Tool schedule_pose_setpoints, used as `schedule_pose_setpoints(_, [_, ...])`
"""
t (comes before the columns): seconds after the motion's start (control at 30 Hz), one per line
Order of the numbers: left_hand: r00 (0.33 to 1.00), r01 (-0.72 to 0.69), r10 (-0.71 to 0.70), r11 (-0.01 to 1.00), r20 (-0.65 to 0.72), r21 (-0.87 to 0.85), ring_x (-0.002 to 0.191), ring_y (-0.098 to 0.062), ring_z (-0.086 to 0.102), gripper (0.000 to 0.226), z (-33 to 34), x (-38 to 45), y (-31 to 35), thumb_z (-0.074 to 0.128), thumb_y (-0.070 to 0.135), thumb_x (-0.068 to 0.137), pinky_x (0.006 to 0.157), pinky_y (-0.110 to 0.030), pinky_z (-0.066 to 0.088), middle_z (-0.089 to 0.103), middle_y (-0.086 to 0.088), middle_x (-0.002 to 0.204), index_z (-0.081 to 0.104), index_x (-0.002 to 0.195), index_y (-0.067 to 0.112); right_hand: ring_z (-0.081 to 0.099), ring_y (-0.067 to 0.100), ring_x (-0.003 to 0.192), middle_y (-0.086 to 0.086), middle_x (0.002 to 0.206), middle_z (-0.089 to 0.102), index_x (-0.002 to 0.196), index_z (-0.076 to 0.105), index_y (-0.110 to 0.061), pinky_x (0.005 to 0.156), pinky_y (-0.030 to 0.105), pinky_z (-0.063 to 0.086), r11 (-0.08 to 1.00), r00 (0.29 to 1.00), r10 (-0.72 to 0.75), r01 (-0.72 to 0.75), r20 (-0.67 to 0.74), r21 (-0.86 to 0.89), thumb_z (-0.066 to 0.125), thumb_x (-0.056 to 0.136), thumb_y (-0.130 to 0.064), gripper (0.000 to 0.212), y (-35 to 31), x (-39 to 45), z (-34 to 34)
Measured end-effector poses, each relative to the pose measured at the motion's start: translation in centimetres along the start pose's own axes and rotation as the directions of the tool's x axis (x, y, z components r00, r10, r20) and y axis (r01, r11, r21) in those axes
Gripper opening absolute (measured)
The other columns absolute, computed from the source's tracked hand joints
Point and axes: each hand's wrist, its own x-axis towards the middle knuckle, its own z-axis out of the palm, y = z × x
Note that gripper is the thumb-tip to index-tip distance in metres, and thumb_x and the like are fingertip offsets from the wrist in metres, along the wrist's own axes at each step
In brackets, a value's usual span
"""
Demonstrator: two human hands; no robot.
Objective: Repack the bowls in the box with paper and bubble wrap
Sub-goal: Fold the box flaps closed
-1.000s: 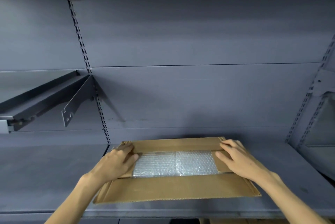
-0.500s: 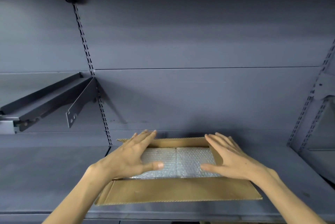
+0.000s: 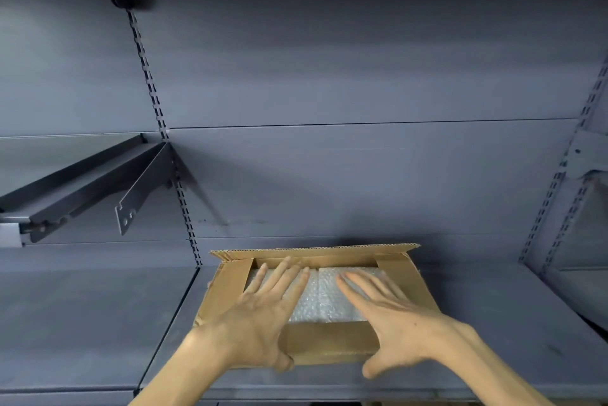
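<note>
Cardboard box (image 3: 227, 287) sitting on grey shelf (image 3: 82, 323); left hand (image 3: 263, 317) and right hand (image 3: 394, 317) both spread flat, lying over bubble wrap (image 3: 324, 300); thumbs reaching under near flap (image 3: 329, 338).

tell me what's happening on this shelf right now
A person is closing up a brown cardboard box on a grey metal shelf. Both hands are spread flat and open: the left hand and right hand lie over the clear bubble wrap that tops the contents. The near flap is coming up; the far and side flaps stand open. No bowls are visible.

Shelf (image 3: 493, 323) free L+R of box (image 3: 329, 341)
</note>
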Motion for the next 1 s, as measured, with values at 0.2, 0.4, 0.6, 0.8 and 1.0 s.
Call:
schedule_pose_setpoints(0.2, [0.966,0.134,-0.093,0.978,-0.242,0.158,0.153,-0.02,-0.02,0.12,-1.5,0.9,-1.7,0.059,0.068,0.085,0.126,-0.048,-0.001,-0.008,-0.002,0.168,-0.024,0.156,0.019,-0.039,0.003,0.142,-0.02,0.159,-0.033,0.148,-0.035,-0.043,0.123,0.044,-0.013,0.996,0.967,0.093,-0.088,-0.237,0.034,0.072,0.081,-0.051,0.126,2.4,0.7,-1.6])
schedule_pose_setpoints(0.4, [0.945,0.239,-0.182,0.951,-0.272,0.195,0.154,-0.027,-0.016,0.097,0.4,3.0,-2.5,0.042,0.063,0.097,0.124,-0.054,-0.001,-0.003,-0.008,0.169,-0.02,0.157,0.018,-0.036,0.005,0.145,-0.012,0.164,-0.024,0.155,-0.025,-0.032,0.124,0.044,-0.014,0.991,0.926,0.12,-0.136,-0.359,-0.019,0.05,0.095,-0.06,0.1,4.6,2.3,-1.1])
schedule_pose_setpoints(0.6, [0.951,0.267,-0.245,0.958,-0.191,0.103,0.15,-0.027,-0.027,0.075,3.3,4.2,-3.4,0.014,0.057,0.101,0.123,-0.053,-0.011,-0.02,-0.007,0.166,-0.015,0.159,0.019,-0.037,0.012,0.146,-0.004,0.164,-0.029,0.155,-0.026,-0.027,0.124,0.052,-0.011,0.974,0.918,0.184,-0.217,-0.351,-0.058,0.019,0.094,-0.076,0.09,5.3,4.4,1.4])
schedule_pose_setpoints(0.8, [0.938,0.269,-0.247,0.961,-0.244,0.059,0.139,-0.022,0.037,0.063,4.3,4.8,-3.6,0.017,0.049,0.103,0.123,-0.053,0.014,0.043,0.001,0.149,0.019,0.16,0.02,-0.015,0.013,0.154,-0.011,0.168,0.004,0.161,-0.002,-0.028,0.123,0.053,-0.012,0.962,0.897,0.237,-0.269,-0.374,-0.036,0.017,0.085,-0.087,0.099,5.8,5.2,2.1])
schedule_pose_setpoints(1.0, [0.924,0.304,-0.306,0.952,-0.231,-0.046,0.136,-0.026,0.042,0.061,7.2,4.7,-2.8,0.007,0.054,0.103,0.114,-0.047,0.031,0.042,0.004,0.15,0.047,0.142,0.032,-0.025,0.001,0.146,-0.011,0.168,-0.012,0.16,-0.007,-0.026,0.122,0.033,-0.016,0.976,0.939,0.195,-0.213,-0.284,-0.035,-0.006,0.089,-0.078,0.088,6.2,5.5,4.4])
